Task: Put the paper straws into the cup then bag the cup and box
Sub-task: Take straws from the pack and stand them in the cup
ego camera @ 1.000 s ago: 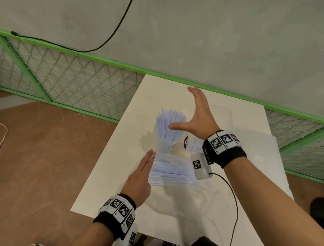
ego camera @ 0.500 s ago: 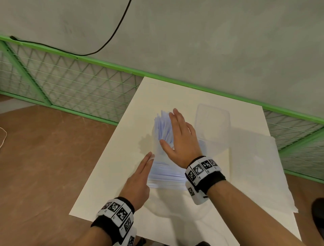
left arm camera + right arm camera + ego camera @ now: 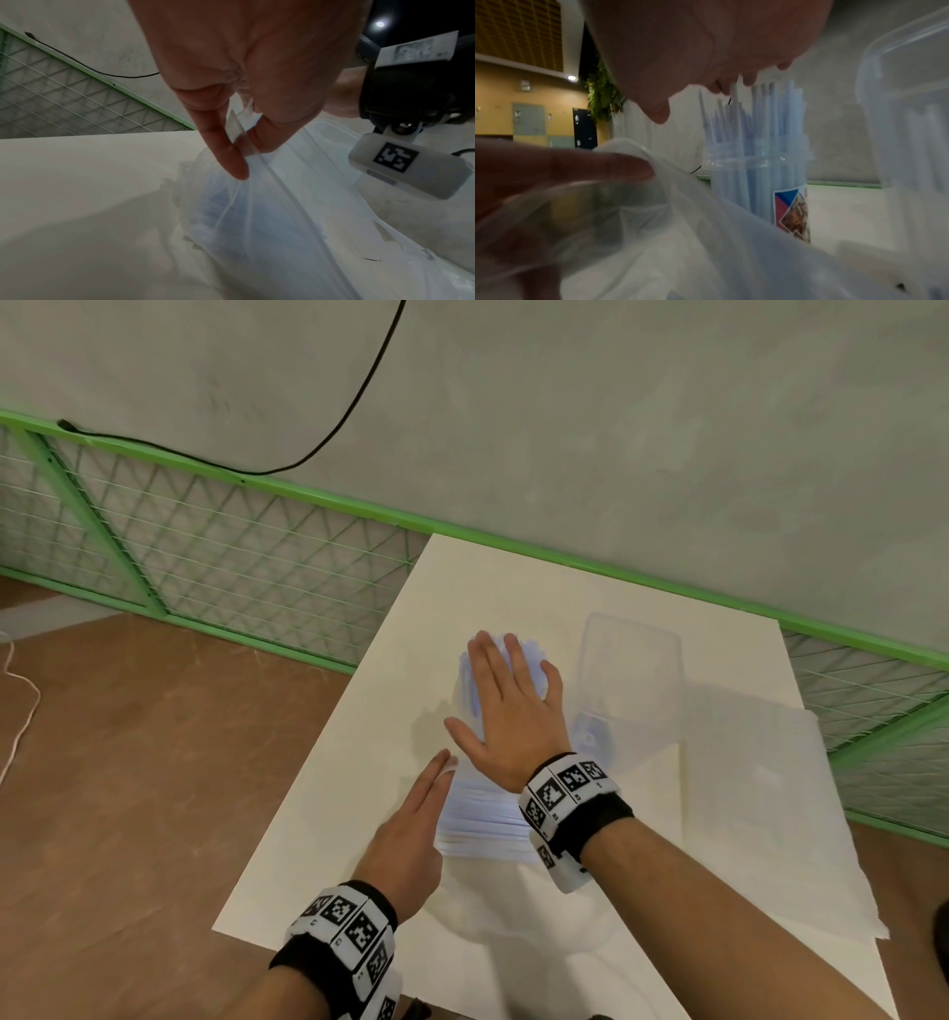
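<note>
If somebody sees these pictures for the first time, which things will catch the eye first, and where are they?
First comes the right hand, spread flat over the tops of the pale blue straws that stand in a clear cup in the middle of the white table. Nearer the person, the left hand pinches the edge of a clear plastic bag. A clear box stands to the right of the cup.

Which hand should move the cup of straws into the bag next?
Right. The right hand lies flat over the straws in the cup, free to grasp. The left hand pinches the bag rim, keeping it open.
</note>
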Tool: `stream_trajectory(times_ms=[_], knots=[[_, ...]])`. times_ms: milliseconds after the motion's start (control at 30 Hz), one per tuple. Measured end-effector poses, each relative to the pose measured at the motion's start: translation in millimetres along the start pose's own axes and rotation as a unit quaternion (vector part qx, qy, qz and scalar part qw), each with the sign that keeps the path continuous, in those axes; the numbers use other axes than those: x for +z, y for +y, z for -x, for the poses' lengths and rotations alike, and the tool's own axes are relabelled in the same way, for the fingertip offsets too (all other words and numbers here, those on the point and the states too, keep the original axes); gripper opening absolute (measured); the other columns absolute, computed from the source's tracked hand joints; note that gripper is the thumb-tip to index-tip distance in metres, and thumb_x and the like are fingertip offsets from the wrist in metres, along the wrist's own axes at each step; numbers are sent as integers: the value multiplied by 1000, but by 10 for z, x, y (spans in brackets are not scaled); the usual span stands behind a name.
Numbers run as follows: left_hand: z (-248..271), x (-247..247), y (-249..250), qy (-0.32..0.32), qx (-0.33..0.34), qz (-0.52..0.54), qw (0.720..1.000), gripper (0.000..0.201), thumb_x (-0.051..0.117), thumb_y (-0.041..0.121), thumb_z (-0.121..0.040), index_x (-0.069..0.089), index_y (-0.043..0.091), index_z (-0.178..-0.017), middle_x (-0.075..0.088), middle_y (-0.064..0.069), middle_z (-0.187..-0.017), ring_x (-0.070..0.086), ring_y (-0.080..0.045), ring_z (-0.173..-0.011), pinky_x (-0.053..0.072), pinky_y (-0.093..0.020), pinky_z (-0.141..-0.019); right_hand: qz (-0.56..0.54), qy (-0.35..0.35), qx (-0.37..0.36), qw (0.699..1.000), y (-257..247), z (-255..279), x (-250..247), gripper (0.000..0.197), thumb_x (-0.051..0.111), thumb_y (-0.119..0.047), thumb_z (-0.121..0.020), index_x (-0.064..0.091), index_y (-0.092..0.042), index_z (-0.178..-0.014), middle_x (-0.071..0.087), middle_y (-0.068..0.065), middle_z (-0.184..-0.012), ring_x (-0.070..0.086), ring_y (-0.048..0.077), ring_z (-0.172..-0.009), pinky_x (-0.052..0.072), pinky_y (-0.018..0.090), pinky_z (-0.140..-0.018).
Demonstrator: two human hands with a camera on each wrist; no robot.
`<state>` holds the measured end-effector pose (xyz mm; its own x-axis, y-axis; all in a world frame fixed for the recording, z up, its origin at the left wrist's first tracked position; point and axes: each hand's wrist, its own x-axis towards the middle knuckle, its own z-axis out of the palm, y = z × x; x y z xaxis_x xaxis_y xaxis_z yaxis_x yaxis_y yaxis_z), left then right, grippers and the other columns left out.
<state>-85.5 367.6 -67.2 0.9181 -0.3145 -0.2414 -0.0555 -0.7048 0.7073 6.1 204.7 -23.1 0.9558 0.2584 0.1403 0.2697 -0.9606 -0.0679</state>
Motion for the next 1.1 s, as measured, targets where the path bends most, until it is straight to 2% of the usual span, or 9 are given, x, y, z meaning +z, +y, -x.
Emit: stream_trajectory(times_ms=[233, 400, 533, 633, 700, 767, 867, 1033, 1100], knots=[[4, 3, -21, -1, 4, -10, 1000, 96, 43, -15, -78, 12, 36, -154, -10, 36, -156, 63, -20, -102, 55, -36, -78, 8, -56, -15, 998, -17, -111, -59, 79, 27, -63, -95, 8, -15, -156, 8, -1, -164, 3, 19, -151, 9, 52, -116], [-10, 3, -52, -6, 5, -11, 1000, 98, 43, -14, -77, 9, 37, -155, -15, 40, -153, 64, -22, -102, 55, -38, -79, -17, -22, -41, 999, -59, -74, -108, 79, 30, -60, -95, 4, -17, -156, 1, -3, -164, -3, 19, -151, 6, 53, -117], [-14, -3, -50, -8, 2, -12, 1000, 99, 42, -13, -77, 7, 38, -155, -17, 43, -151, 64, -23, -100, 55, -39, -80, -3, -53, -44, 998, -58, -32, -115, 74, 31, -59, -97, 13, -17, -156, 4, -3, -164, -4, 21, -151, 5, 56, -116], [-11, 2, -71, -7, 6, -7, 1000, 100, 42, -14, -76, 10, 37, -155, -17, 45, -149, 65, -23, -98, 55, -40, -80, -73, 68, -86, 991, -120, 110, -300, 48, 41, -34, -92, 49, -16, -136, 46, 1, -146, 41, 23, -135, 26, 49, -106], [-8, 8, -85, -10, -1, -11, 1000, 100, 44, -13, -77, 7, 37, -155, -23, 49, -144, 65, -22, -99, 55, -39, -79, -116, 97, -142, 978, -198, 319, -337, 34, 40, -18, -82, 63, -16, -107, 68, 1, -102, 63, 24, -88, 50, 41, -78], [0, 20, -84, -11, -2, -14, 1000, 101, 45, -14, -76, 6, 36, -155, -25, 48, -144, 64, -20, -104, 55, -37, -80, -116, -5, -163, 980, -308, 583, -289, 27, 41, -11, -81, 62, -16, -97, 67, 2, -81, 62, 26, -67, 51, 37, -55], [14, 51, -70, -12, 7, 12, 1000, 105, 43, -19, -74, 8, 38, -155, -16, 45, -150, 57, -14, -118, 53, -34, -87, -55, -201, -105, 972, -367, 861, 61, 31, 44, -4, -90, 55, -12, -118, 63, 11, -106, 61, 34, -92, 42, 39, -66], [21, 58, -39, -3, 17, 16, 1000, 102, 45, -17, -76, 10, 37, -155, -13, 42, -153, 62, -17, -106, 56, -36, -79, 11, -246, -23, 969, -286, 1075, 792, 49, 51, -4, -89, 40, -7, -137, 48, 12, -131, 50, 35, -114, 42, 44, -88], [31, 47, -51, 3, 16, 15, 1000, 101, 46, -16, -76, 11, 37, -155, -13, 42, -153, 60, -13, -110, 56, -35, -79, 14, -234, -3, 972, -260, 1118, 949, 51, 64, -10, -82, 52, -9, -132, 57, 9, -126, 58, 32, -108, 50, 44, -84]])
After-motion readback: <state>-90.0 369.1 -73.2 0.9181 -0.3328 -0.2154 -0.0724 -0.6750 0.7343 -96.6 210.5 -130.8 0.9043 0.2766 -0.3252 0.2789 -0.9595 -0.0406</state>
